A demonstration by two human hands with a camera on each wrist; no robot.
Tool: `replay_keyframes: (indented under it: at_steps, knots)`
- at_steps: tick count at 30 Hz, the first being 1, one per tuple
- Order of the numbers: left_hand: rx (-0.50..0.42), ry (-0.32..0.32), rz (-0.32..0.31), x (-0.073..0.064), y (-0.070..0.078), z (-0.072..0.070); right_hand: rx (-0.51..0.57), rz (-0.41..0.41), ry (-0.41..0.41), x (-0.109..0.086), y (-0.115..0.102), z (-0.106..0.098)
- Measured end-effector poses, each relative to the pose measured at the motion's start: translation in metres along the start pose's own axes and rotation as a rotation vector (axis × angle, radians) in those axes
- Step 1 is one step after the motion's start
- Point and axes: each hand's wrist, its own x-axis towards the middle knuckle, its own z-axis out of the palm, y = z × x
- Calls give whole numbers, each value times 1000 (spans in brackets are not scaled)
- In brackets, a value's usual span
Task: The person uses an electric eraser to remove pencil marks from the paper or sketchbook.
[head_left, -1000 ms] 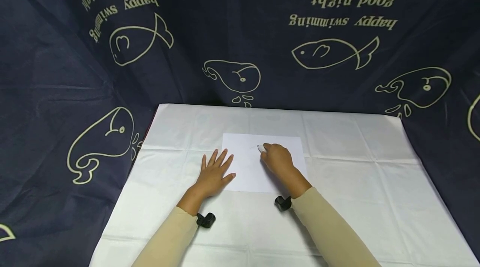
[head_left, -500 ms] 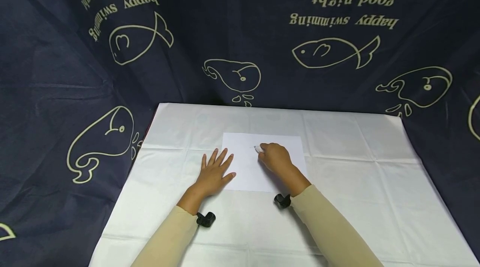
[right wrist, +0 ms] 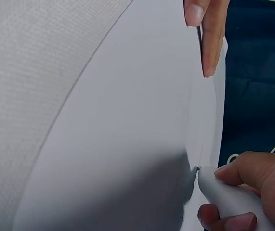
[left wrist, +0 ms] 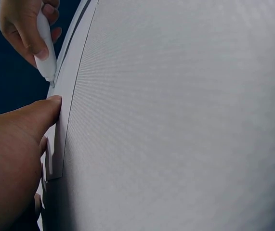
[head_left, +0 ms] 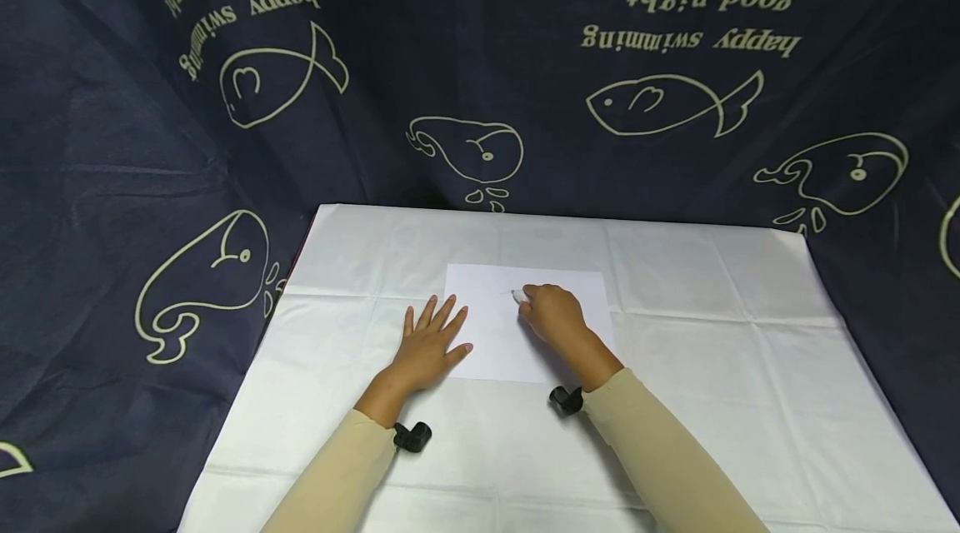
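Observation:
My right hand pinches a chunky white pen between thumb and fingers, over the upper middle of a sheet of white paper. The pen's small dark tip meets the paper in the right wrist view, where the thick pale body slants down out of frame. A faint short line shows just left of the tip in the head view. My left hand lies flat with fingers spread at the sheet's left edge, its thumb and fingertips over the paper. In the left wrist view the left thumb rests on the sheet.
A creased white cloth covers the table under the paper. Behind and to the left hangs a dark blue curtain printed with fish, whales and lettering. A small black camera sits at my left wrist, another black camera at my right.
My right hand with the pen has shifted slightly left across the paper, then a little back to the right. My left hand stays in place.

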Motion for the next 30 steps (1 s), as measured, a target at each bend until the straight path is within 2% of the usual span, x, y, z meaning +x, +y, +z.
replay_keyframes:
  at_steps: [14, 20, 30]
  knots:
    - [3, 4, 3, 0, 1, -1, 8, -10, 18, 0, -2, 0]
    - [1, 9, 2, -1, 1, 0, 16, -54, 14, 2, -3, 4]
    - [2, 10, -2, 0, 1, -1, 43, -42, 28, 0, -6, 6]
